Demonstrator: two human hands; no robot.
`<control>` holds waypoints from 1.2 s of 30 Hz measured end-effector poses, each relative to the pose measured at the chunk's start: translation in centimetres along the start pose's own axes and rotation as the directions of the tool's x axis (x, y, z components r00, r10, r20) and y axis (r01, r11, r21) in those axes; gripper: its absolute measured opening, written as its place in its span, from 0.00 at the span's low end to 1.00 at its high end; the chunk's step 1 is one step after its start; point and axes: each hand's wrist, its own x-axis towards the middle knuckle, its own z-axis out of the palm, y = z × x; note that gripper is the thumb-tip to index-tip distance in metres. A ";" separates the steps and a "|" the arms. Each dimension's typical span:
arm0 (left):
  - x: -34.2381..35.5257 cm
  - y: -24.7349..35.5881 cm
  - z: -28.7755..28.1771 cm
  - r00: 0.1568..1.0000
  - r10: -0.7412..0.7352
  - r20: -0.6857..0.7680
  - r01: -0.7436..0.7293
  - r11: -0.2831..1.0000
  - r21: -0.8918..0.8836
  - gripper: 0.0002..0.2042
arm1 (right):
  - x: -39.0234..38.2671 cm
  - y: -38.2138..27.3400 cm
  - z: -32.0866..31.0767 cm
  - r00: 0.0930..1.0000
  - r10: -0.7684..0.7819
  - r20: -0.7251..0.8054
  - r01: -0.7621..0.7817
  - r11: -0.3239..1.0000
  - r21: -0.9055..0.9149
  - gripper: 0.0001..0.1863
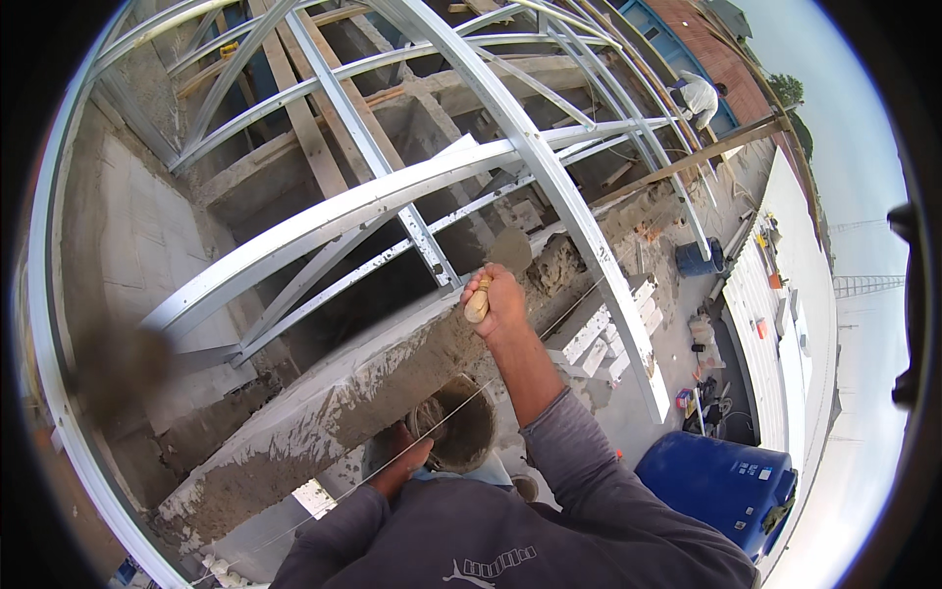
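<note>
My right hand (508,306) is closed around the wooden handle of a trowel (478,305), above the mortar-smeared top of a wall (373,378). The trowel's rounded, mortar-coloured blade (511,251) points away from me, close to a heap of wet mortar (556,263). Lower down, my left hand (410,454) grips the side of a mortar-stained bucket (481,404) held near my body. Part of its fingers is hidden by the rim. Grey mortar coats the inside of the bucket. A thin string (453,413) stretches slantwise over the bucket and left forearm.
Metal roof beams (549,172) arch over the wall and the deep rooms beyond it. White blocks (601,344) are stacked right of my right arm. A blue drum (711,481) lies at lower right, and a blue bucket (699,259) stands farther off. Another person (698,98) bends at far right.
</note>
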 end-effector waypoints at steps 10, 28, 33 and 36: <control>1.1 -3.7 -2.9 0.983 -0.106 0.148 0.095 0.992 0.080 0.52 | 13.3 -7.3 1.7 0.855 -0.278 -0.437 0.392 0.899 0.194 0.08; -0.8 2.4 -3.8 0.995 0.029 0.092 -0.025 0.999 -0.045 0.30 | -18.3 -1.5 -15.9 0.893 -0.193 0.406 0.228 0.973 -0.039 0.17; 0.2 1.7 -4.0 0.994 -0.081 0.071 0.076 0.994 0.081 0.32 | -10.4 2.0 -28.1 0.985 -0.158 0.065 0.171 0.877 -0.448 0.14; 1.6 0.0 -4.9 0.989 -0.126 0.072 0.100 0.952 0.291 0.31 | -1.7 3.1 -31.5 0.955 -0.289 -0.060 0.212 0.813 -0.542 0.16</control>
